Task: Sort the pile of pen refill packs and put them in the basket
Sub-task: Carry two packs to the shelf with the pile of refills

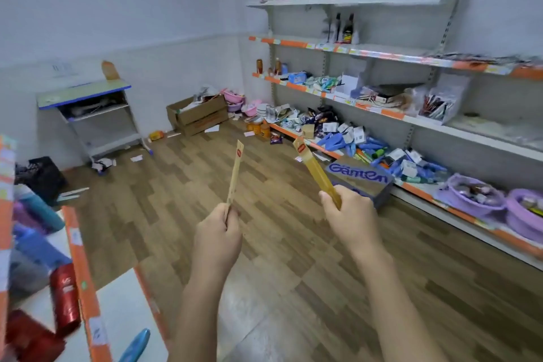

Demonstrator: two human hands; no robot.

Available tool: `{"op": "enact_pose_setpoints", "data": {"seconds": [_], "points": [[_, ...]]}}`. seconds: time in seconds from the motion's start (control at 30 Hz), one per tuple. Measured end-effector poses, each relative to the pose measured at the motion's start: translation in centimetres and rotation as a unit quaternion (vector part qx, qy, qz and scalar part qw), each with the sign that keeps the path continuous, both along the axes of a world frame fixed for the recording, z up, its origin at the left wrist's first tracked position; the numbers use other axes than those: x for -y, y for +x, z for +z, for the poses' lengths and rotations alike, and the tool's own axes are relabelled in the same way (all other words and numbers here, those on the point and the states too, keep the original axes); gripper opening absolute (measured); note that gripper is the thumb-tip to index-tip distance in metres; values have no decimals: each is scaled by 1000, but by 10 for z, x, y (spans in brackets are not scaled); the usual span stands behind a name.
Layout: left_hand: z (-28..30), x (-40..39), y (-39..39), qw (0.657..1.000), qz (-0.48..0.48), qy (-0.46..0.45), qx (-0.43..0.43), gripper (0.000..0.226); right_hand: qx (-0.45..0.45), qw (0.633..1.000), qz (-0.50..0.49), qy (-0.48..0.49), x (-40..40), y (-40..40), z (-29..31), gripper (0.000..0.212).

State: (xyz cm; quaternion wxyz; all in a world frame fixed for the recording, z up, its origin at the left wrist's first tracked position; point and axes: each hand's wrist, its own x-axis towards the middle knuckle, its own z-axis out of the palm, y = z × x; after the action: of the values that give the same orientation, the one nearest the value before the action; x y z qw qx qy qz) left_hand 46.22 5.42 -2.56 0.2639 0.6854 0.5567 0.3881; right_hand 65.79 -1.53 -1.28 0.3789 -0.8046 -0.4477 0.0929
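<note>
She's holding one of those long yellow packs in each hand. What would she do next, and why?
Probably turn right and carry both toward the purple baskets on the low shelf. The left hand grips one refill pack and the right hand grips another, both held upright over bare floor, so neither is in a basket yet.

Littered wooden floor point(264, 244), cardboard box point(197, 118)

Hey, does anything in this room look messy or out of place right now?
Yes. Scraps of paper and small packets lie scattered on the wooden floor, and an open cardboard box sits askew in the far corner. Goods on the bottom shelf are heaped in a jumble rather than lined up.
</note>
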Motion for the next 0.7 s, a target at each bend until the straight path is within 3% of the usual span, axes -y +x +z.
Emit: {"op": "enact_pose_setpoints", "data": {"seconds": [0.27, 0.6, 0.7], "points": [[-8, -98, 96, 999, -48, 0, 7, 28, 13, 997, -80, 8, -62, 94, -11, 30], [57, -241, 240, 984, -161, 17, 74, 27, 75, 981, -176, 36, -171, 205, 33, 29], [56, -256, 285, 976, -206, 5, 66, 32, 56, 974, -216, 45, -177, 238, 35, 30]]}}
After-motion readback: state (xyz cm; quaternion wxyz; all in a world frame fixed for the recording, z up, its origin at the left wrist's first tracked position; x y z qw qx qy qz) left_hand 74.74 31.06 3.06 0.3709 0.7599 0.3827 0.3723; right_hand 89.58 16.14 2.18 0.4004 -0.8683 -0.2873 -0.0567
